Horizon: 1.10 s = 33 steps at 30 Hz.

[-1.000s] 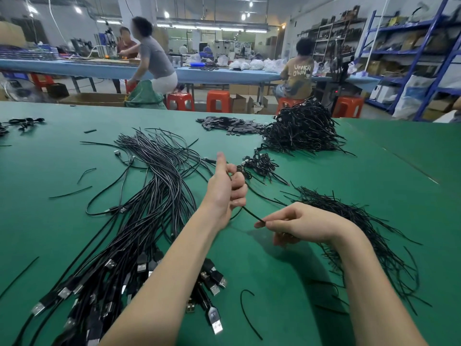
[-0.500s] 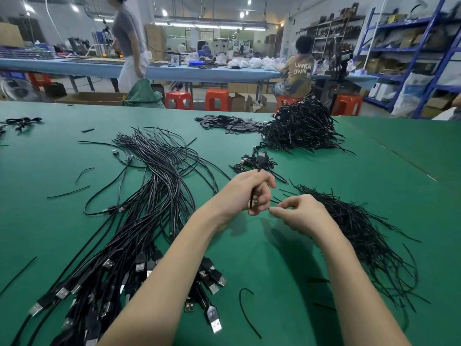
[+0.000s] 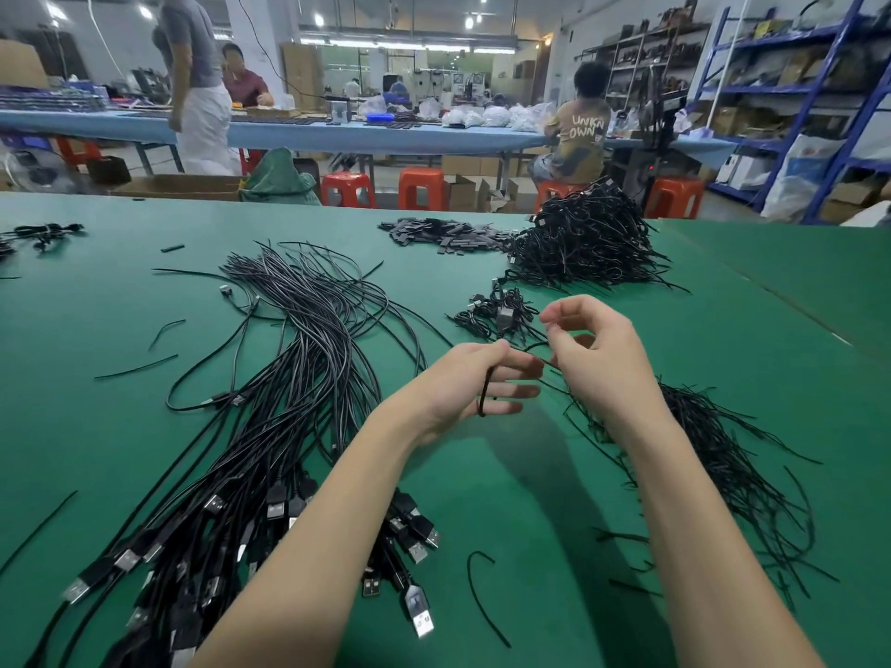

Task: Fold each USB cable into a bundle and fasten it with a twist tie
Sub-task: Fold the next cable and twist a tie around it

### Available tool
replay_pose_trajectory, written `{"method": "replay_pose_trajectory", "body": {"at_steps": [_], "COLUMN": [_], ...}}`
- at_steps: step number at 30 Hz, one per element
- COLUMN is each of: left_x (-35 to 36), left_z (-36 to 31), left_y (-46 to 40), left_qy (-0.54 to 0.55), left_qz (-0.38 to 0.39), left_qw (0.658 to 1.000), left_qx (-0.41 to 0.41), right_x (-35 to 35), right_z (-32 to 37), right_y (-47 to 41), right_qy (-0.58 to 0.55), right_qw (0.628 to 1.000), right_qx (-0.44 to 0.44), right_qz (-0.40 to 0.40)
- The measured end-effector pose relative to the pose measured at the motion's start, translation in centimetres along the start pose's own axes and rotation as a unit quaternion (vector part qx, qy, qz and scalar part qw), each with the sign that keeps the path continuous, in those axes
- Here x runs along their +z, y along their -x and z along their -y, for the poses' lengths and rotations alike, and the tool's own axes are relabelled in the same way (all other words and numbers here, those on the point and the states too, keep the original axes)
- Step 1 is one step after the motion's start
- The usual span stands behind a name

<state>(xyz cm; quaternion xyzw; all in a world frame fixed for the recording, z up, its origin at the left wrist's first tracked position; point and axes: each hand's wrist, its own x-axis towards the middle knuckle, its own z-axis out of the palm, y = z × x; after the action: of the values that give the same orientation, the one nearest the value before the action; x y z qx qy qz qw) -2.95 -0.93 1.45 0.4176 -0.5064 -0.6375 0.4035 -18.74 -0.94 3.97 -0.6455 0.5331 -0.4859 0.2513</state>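
Fingers of the left hand (image 3: 475, 383) curl loosely round a folded black cable (image 3: 486, 391), which runs as a short dark loop down across the palm side, with the thumb laid over its upper end. Just to the right, the right hand (image 3: 600, 359) is raised a little higher, its thumb and forefinger tips (image 3: 554, 325) brought close together as in a pinch; a thin black strand, seemingly a twist tie (image 3: 537, 347), runs from the left hand toward these fingertips, though whether they actually grip it cannot be told. The other right fingers are curled inward. Both hands hover above the green table (image 3: 723, 330), near each other but not touching.

Beneath and to the left of the left forearm lies a big sheaf of loose USB cables (image 3: 289, 378), their silver plugs fanned out toward the near edge. Under the right wrist and trailing toward the right is a heap of thin black twist ties (image 3: 713, 455). A single curved tie (image 3: 482, 595) lies alone between the forearms. Just beyond the hands sits a small cluster of bundled cables (image 3: 501, 313), and farther back a tall dark pile of cables (image 3: 583, 243) with a scatter of small flat black pieces (image 3: 443, 233) beside it.

Past the table, red stools (image 3: 419, 188) stand by a long blue workbench (image 3: 337, 132) where other people work.
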Motion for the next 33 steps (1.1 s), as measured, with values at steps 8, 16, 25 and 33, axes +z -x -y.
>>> {"method": "replay_pose_trajectory", "body": {"at_steps": [8,16,25,33], "left_x": [-0.1,-1.6,-1.5,-2.4], "left_z": [0.2,-1.6,-1.2,-0.5], "left_y": [-0.7,0.8,2.1,1.4], "left_qy": [0.003,0.331,0.097,-0.101], "left_qz": [-0.124,-0.075,0.126,0.126], "left_qw": [0.990,0.933,0.986,0.986], "left_qx": [0.059,0.123,0.043,-0.038], "right_x": [0.8,0.4,1.1,1.2], "right_z": [1.8,0.0,-2.6,-2.1], "right_y": [0.9,1.9,1.1,0.9], "right_qy": [-0.068,-0.109,0.252,0.205], "right_qw": [0.991,0.902,0.946,0.972], "right_qx": [0.023,0.117,0.024,-0.104], "right_qz": [0.109,0.402,0.201,-0.058]}}
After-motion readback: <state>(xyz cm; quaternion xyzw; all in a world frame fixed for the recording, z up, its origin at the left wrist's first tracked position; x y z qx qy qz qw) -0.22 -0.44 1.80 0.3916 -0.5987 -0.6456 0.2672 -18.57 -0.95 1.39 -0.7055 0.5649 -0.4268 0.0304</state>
